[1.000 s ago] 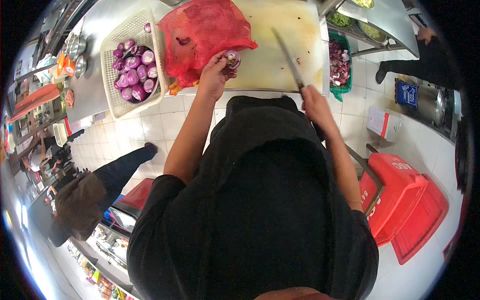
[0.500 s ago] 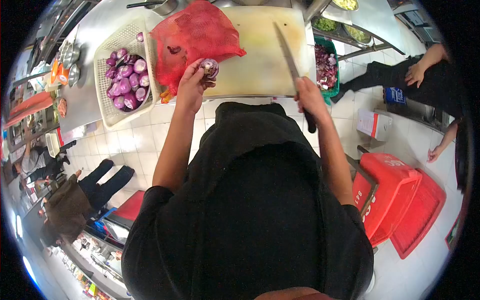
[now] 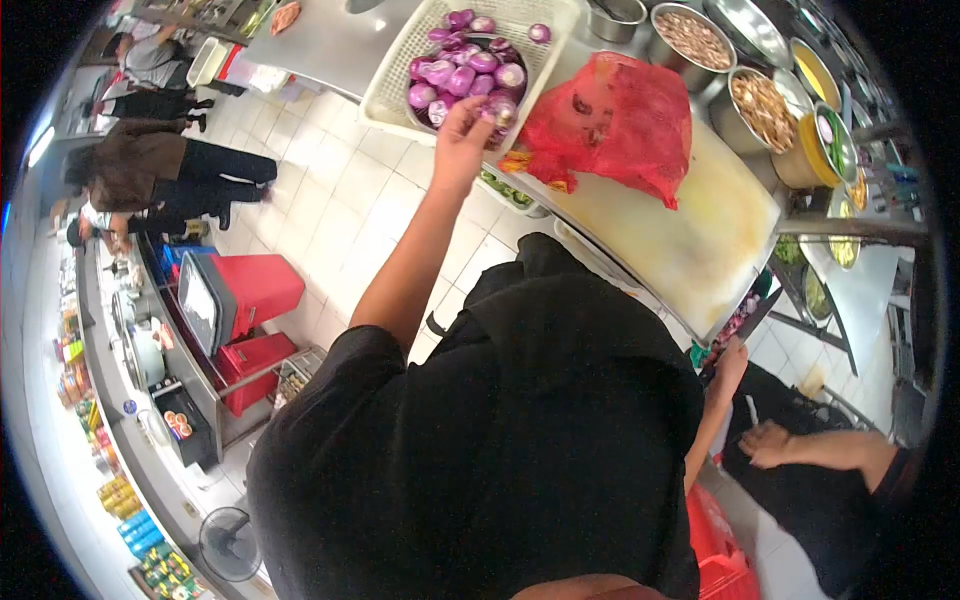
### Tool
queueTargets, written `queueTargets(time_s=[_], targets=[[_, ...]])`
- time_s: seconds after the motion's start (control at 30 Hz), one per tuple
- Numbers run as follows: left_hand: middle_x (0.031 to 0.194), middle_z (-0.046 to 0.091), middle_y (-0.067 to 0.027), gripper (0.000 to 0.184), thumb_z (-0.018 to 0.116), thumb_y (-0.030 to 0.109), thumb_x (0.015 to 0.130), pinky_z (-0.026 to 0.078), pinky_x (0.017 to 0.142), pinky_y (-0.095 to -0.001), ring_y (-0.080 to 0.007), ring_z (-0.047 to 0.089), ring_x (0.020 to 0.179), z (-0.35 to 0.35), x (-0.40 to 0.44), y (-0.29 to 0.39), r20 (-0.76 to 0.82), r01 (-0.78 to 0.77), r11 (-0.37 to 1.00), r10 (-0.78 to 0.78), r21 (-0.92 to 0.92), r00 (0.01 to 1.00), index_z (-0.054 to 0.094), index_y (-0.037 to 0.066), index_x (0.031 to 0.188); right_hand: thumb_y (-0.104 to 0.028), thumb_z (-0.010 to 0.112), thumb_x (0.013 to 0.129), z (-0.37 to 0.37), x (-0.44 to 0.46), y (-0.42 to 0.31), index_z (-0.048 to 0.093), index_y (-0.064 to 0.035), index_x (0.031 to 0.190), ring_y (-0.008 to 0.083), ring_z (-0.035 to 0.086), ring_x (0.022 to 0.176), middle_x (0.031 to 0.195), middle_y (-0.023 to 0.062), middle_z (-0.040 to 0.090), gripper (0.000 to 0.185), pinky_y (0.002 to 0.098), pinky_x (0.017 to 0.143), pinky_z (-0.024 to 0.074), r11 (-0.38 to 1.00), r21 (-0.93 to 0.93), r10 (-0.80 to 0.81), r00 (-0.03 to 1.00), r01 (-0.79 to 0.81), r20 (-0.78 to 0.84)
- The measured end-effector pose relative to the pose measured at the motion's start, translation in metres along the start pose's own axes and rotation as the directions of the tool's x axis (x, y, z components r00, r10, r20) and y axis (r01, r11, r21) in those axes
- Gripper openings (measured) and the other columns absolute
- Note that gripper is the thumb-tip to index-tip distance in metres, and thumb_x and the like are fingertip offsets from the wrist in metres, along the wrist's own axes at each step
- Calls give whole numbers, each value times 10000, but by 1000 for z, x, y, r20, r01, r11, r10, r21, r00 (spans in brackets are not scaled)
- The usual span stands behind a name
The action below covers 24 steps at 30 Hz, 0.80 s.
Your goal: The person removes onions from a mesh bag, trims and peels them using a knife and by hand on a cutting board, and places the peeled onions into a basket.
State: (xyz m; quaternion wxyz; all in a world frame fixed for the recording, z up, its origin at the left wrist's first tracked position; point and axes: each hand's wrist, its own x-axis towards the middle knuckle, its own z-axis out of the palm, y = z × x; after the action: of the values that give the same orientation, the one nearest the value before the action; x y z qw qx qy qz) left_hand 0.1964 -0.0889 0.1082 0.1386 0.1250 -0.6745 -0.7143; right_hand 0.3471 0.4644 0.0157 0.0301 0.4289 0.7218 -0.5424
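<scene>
My left hand [image 3: 463, 138] is over the near edge of the white plastic basket [image 3: 384, 100], its fingers closed on a red onion [image 3: 498, 112]. Peeled purple onions [image 3: 461, 80] fill a bowl inside that basket. Low at my right side, my right hand [image 3: 731, 366] is wrapped round a knife's handle. The knife's blade [image 3: 757, 316] points away from me, beside a green basket of purple onion pieces [image 3: 738, 325]. The handle is mostly hidden by my hand.
A red mesh bag [image 3: 625, 125] lies on the stained cutting board [image 3: 690, 240]. Metal bowls of food [image 3: 692, 38] stand behind it. A co-worker's hand [image 3: 768, 445] is close on my right. A person in a brown top [image 3: 140, 170] stands at far left.
My view has swung left. My left hand has carried the onion from beside the mesh bag to the white basket. The knife has moved off the board's front to its right end.
</scene>
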Motion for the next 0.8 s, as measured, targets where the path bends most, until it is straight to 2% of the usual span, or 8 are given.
queueTargets(time_s=[0.07, 0.2, 0.33, 0.47, 0.5, 0.53, 0.6, 0.8], targets=[[1011, 646, -29, 308, 615, 75, 952, 515, 694, -258, -106, 602, 852, -29, 13, 4, -73, -46, 999, 46, 4, 996, 569, 44, 1255, -246, 557, 928, -5, 24, 37, 530, 7, 1043, 206, 541, 492, 686, 98, 555, 280, 359, 418, 448, 968, -220, -111, 993, 117, 37], [1043, 671, -62, 296, 642, 77, 921, 530, 751, -296, -146, 630, 875, -82, 44, -5, -149, -151, 951, 197, 271, 969, 603, 31, 1210, -170, 580, 880, 21, -39, -14, 548, 46, 1021, 201, 557, 527, 688, 112, 581, 260, 358, 499, 455, 892, -389, -190, 972, 229, 137], [1030, 695, -129, 302, 671, 101, 891, 533, 760, -313, -189, 666, 889, -102, 54, 5, -97, -202, 706, 358, 679, 929, 620, 11, 1174, -162, 543, 862, 24, -32, -1, 540, -6, 1207, 218, 569, 510, 786, 137, 603, 379, 349, 432, 493, 886, -368, -283, 958, 283, 54], [1069, 700, -150, 330, 708, 154, 858, 541, 743, -344, -251, 679, 911, -119, 69, -5, 31, -247, 528, 384, 812, 923, 654, 49, 1165, -185, 592, 864, 20, -25, 9, 555, 13, 1205, 194, 558, 517, 800, 125, 617, 395, 335, 417, 456, 923, -311, -231, 973, 226, 21], [1065, 696, -144, 319, 718, 172, 848, 546, 733, -353, -273, 667, 916, -118, 69, -1, 14, -240, 531, 394, 813, 919, 676, 72, 1147, -191, 605, 867, 30, -47, -13, 550, 29, 1235, 187, 547, 501, 797, 121, 617, 432, 343, 434, 456, 920, -329, -241, 969, 212, -51], [1053, 686, -146, 294, 706, 148, 849, 546, 726, -359, -283, 656, 909, -116, 66, 7, 19, -244, 556, 379, 794, 925, 681, 63, 1129, -177, 606, 873, 30, -53, -20, 545, 34, 1270, 220, 622, 634, 885, 147, 655, 453, 343, 593, 520, 920, -354, -187, 982, 165, -27], [1044, 676, -146, 275, 699, 122, 847, 544, 721, -360, -295, 648, 894, -113, 64, 12, 57, -344, 518, 491, 783, 869, 681, 58, 1114, -162, 609, 877, 28, -31, 15, 545, 34, 1286, 245, 660, 843, 1018, 172, 678, 458, 334, 790, 521, 834, -411, -429, 901, 367, -67], [1005, 680, -158, 222, 706, 53, 803, 529, 834, -420, -340, 649, 937, -31, 52, 31, 375, -716, 431, 639, 549, 672, 680, 35, 1023, -126, 607, 890, 74, -89, -37, 549, 17, 1266, 124, 564, 595, 805, 88, 626, 407, 266, 520, 447, 949, -160, -283, 957, 271, -61]])
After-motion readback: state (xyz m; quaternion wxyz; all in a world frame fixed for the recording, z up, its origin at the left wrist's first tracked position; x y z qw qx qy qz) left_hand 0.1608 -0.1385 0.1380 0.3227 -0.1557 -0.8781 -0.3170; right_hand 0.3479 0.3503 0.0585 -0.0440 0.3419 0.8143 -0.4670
